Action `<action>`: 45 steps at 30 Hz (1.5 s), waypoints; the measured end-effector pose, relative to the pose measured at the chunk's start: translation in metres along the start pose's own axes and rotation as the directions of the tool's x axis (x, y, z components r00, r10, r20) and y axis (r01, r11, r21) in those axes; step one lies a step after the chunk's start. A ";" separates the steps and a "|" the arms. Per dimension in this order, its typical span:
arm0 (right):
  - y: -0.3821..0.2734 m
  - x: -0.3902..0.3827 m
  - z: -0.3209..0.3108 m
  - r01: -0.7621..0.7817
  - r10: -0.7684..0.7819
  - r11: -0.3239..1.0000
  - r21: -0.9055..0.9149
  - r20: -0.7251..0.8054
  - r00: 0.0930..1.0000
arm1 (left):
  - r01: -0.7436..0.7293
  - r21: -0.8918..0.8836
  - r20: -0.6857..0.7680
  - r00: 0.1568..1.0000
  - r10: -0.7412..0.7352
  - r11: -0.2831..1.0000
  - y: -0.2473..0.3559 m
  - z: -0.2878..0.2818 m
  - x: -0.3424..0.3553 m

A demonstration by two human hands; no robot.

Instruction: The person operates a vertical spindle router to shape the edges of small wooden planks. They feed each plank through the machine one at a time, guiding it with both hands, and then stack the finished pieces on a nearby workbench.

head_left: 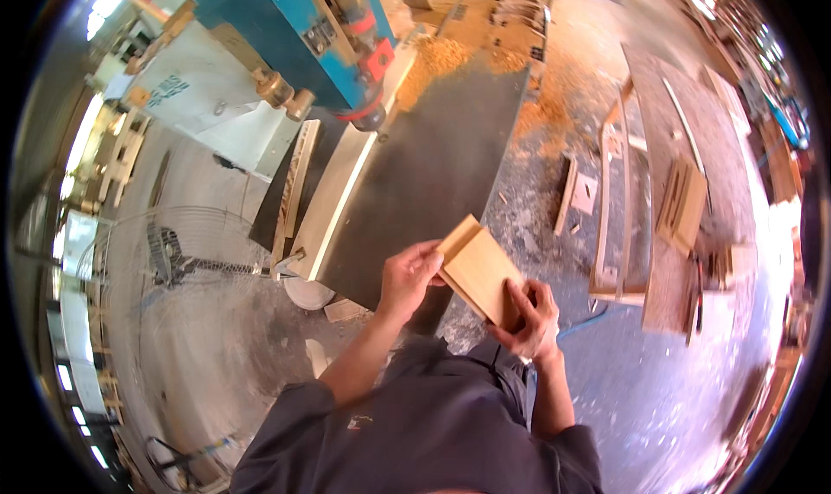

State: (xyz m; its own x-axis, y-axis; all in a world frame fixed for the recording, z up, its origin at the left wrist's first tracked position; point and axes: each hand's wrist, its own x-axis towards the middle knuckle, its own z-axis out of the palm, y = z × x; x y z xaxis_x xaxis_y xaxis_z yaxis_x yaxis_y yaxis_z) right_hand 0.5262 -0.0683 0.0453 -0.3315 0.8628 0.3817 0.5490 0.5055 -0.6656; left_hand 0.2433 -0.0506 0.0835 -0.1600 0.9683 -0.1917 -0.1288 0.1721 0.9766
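Note:
Between my two hands, in front of my body, is a light wooden block with a step or groove along its upper left end. My left hand pinches that stepped end, thumb and fingertips on its edge. Around the lower right end curls my right hand, its fingers bent over the face and side. The block is tilted and held above the near end of a dark machine table. Its underside is hidden.
A blue machine head overhangs the table at the upper left, above a long wooden fence. Sawdust heaps at the far end. On the right, a wooden bench carries wood pieces. A wire fan guard stands left.

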 end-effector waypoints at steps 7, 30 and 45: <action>0.067 0.027 -0.063 0.128 -0.128 0.992 0.008 0.109 0.986 | 0.017 -0.045 -0.149 0.989 -0.024 0.999 -0.004 0.070 -0.014; 0.094 0.497 0.011 -0.017 -0.050 0.629 0.777 0.063 0.997 | -0.064 0.091 -0.470 0.877 0.100 0.994 0.037 0.096 0.011; -0.053 0.733 0.181 0.196 -0.300 0.786 0.587 0.085 0.950 | 0.051 0.236 -0.708 0.693 0.136 0.971 0.034 0.147 0.039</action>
State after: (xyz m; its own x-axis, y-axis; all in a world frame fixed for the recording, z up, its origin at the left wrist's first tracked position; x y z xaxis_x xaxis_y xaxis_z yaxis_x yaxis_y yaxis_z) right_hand 0.1148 0.5350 0.2441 -0.5453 0.6668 0.5079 -0.0839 0.5595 -0.8246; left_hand 0.3771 0.0194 0.1236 -0.8211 0.5665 -0.0694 0.0974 0.2588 0.9610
